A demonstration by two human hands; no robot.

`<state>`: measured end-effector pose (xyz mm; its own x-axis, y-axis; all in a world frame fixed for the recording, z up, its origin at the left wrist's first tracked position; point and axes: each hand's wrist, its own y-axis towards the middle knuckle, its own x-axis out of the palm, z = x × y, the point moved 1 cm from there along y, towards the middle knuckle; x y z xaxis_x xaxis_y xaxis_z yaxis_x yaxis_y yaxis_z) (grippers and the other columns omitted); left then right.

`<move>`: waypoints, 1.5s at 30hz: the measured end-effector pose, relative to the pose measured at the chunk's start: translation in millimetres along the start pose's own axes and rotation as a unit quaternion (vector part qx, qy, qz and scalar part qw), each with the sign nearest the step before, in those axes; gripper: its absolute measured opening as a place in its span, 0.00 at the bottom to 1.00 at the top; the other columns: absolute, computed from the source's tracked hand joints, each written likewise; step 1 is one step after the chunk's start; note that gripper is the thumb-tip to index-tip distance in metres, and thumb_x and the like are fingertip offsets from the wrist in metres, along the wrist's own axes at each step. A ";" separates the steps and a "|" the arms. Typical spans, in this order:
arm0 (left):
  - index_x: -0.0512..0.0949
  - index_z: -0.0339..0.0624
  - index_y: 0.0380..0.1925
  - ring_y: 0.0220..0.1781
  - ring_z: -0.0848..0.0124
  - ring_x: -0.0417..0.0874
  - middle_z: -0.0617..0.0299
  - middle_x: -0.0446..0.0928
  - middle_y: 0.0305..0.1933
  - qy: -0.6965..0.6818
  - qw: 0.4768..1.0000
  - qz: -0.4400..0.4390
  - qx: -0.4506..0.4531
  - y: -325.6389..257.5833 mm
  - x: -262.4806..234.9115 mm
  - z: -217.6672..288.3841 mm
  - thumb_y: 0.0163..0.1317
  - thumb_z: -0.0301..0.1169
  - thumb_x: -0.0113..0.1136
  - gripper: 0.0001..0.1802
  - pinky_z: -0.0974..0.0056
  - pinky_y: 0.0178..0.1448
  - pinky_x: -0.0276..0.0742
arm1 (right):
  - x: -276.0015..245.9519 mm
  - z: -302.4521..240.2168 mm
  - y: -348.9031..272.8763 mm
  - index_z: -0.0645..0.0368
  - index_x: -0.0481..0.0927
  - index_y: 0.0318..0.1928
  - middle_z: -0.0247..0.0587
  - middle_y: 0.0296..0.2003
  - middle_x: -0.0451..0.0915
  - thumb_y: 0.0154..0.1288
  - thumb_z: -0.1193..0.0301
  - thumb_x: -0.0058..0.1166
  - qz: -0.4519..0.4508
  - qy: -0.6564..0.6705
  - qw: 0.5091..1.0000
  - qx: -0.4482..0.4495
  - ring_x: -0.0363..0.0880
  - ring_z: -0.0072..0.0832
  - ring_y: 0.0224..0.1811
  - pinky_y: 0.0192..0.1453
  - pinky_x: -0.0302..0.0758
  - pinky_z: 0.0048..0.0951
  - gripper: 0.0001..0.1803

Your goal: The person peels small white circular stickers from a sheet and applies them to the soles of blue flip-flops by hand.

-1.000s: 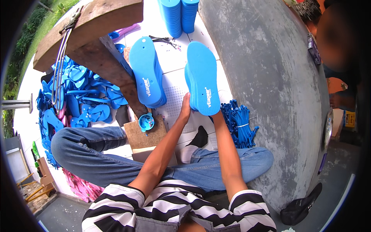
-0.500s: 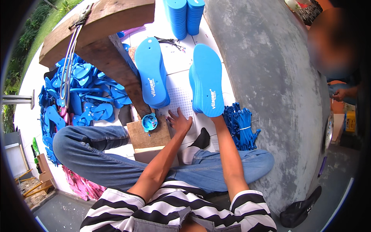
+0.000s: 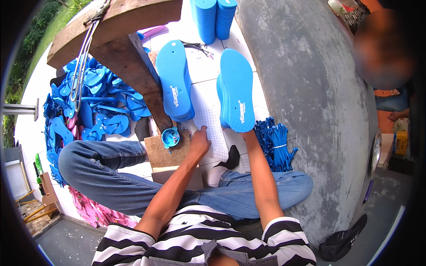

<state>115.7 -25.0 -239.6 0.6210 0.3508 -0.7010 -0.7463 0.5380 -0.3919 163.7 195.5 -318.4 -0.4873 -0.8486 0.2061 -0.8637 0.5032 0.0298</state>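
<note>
A stack of blue flip-flop soles (image 3: 235, 88) with white print stands in front of me on the right. My right hand (image 3: 249, 135) grips its near end, with most of the fingers hidden beneath the top sole. A second stack of blue soles (image 3: 172, 75) stands to its left. Between and below the stacks lies a white dotted sheet (image 3: 213, 137). My left hand (image 3: 201, 141) is closed at the sheet's left edge; what the fingers hold cannot be made out. Just left of it, a small blue bowl (image 3: 170, 137) with tiny bits sits on a wooden board (image 3: 162, 155).
A heavy wooden stand (image 3: 120, 26) with hanging metal rods rises at left. Behind it is a pile of blue flip-flops (image 3: 93, 106). Bundled blue straps (image 3: 276, 144) lie right of my right hand. Tall blue sole stacks (image 3: 206, 22) stand far off. Another person (image 3: 390, 99) sits at right.
My left hand has gone from spread fingers to curled ones and drawn slightly toward me. The dotted sheet has shifted toward me too. The right hand stays at the stack.
</note>
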 end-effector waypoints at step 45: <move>0.41 0.37 0.77 0.80 0.54 0.54 0.46 0.48 0.80 -0.599 0.788 -0.113 -0.086 122.0 42.3 63.5 0.68 0.72 0.29 0.55 0.55 0.80 0.48 | -14.6 -16.3 -2.1 0.58 0.53 0.76 0.42 0.71 0.64 0.71 0.63 0.57 -0.048 -0.053 0.997 -0.009 0.63 0.31 0.72 0.74 0.65 0.37 0.40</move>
<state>66.1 104.2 -279.2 0.4473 0.7883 0.4226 -0.5418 0.6147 -0.5732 174.8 209.4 -305.5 -0.4137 -0.9052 0.0972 -0.9051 0.4205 0.0632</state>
